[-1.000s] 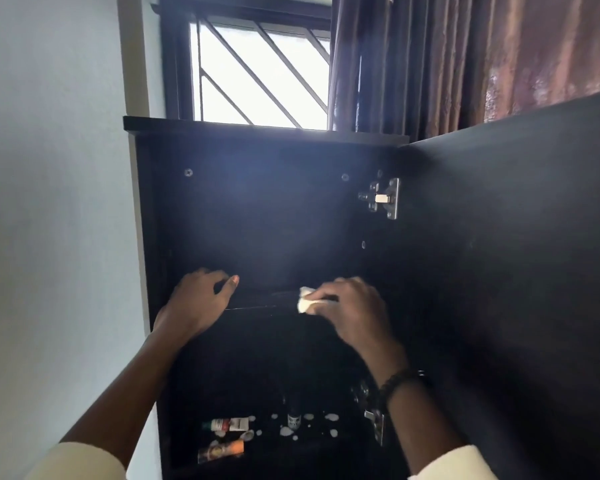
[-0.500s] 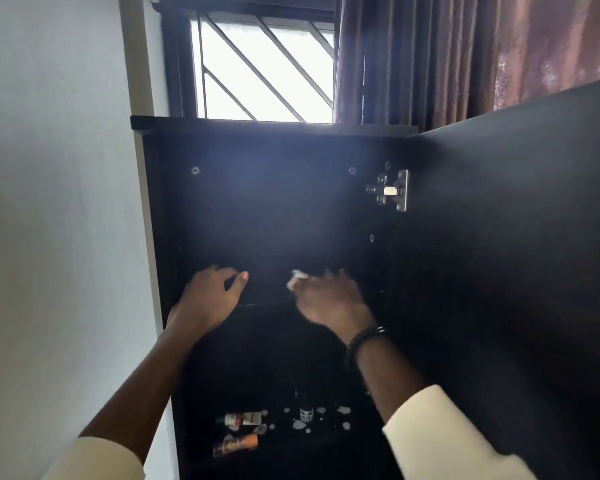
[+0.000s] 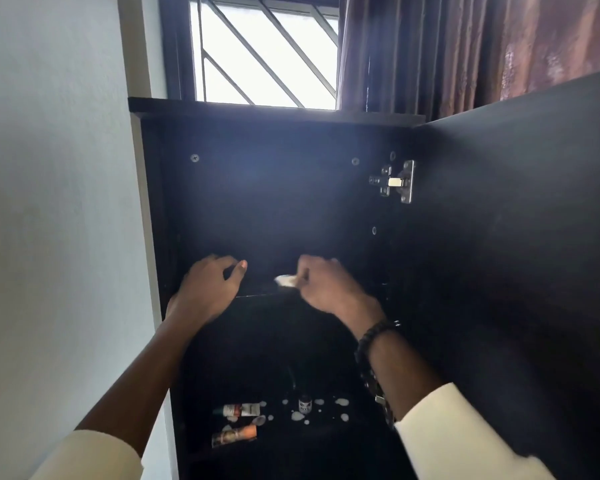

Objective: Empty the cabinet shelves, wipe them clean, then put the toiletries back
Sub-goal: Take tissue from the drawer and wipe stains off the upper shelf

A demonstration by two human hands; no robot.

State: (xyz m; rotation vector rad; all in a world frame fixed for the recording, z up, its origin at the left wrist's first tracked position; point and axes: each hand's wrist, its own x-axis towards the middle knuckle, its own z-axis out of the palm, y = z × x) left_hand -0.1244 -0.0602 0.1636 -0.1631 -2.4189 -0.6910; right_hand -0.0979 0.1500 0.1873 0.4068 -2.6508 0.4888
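A dark cabinet (image 3: 274,202) stands open in front of me. My left hand (image 3: 208,289) rests on the front edge of the upper shelf (image 3: 257,295), fingers curled over it. My right hand (image 3: 329,289) grips a small white wipe (image 3: 285,280) against the same shelf, just right of the left hand. Low in the cabinet lie a white tube (image 3: 241,409), an orange-capped bottle (image 3: 234,435) and a small dark bottle (image 3: 305,404), among white spots on the lower shelf.
The open cabinet door (image 3: 516,254) fills the right side, held by a metal hinge (image 3: 395,181). A white wall (image 3: 49,202) lies left. Behind the cabinet are a barred window (image 3: 264,53) and a brown curtain (image 3: 447,46).
My right hand with the wipe moved back over the shelf and now sits at its front edge again. The left hand stayed on the shelf edge. The view shifted slightly.
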